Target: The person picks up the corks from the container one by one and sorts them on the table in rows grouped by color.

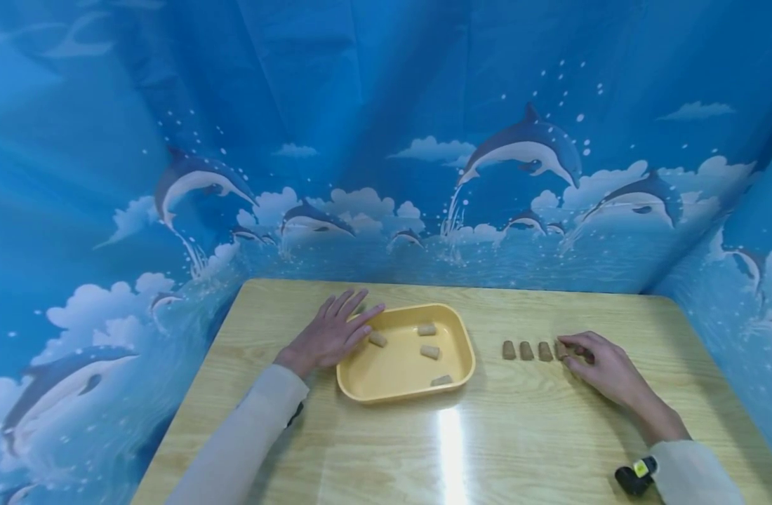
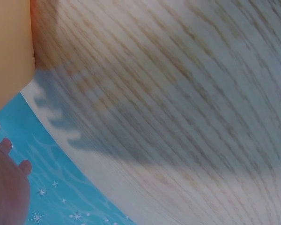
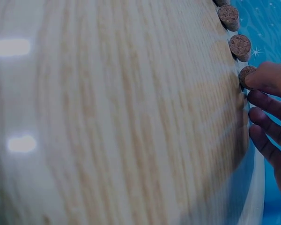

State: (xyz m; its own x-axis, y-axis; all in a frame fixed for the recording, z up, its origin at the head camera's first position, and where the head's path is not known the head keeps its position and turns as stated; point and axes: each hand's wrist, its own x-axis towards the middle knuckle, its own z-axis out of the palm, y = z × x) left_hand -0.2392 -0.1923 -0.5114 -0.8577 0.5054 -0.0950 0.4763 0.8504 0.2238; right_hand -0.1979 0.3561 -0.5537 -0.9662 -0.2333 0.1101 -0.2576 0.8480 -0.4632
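My right hand [image 1: 607,368] pinches a cork stopper [image 1: 559,349] between thumb and fingertips at the right end of a row. To its left stand three more corks [image 1: 526,351], wider end up, spaced a little apart. The right wrist view shows the thumb against the held cork [image 3: 247,76], its other fingers spread behind. With fingers extended, my left hand [image 1: 329,333] lies over the left rim of a yellow tray [image 1: 386,384]. Inside the tray several corks [image 1: 430,352] lie on their sides. Only part of the left hand [image 2: 9,183] shows in the left wrist view, beside the tray's wall [image 2: 11,51].
Everything stands on a light wood-grain table [image 1: 386,449] with a bright glare strip in front of the tray. A blue dolphin-print curtain [image 1: 373,140] hangs behind the table and along both sides.
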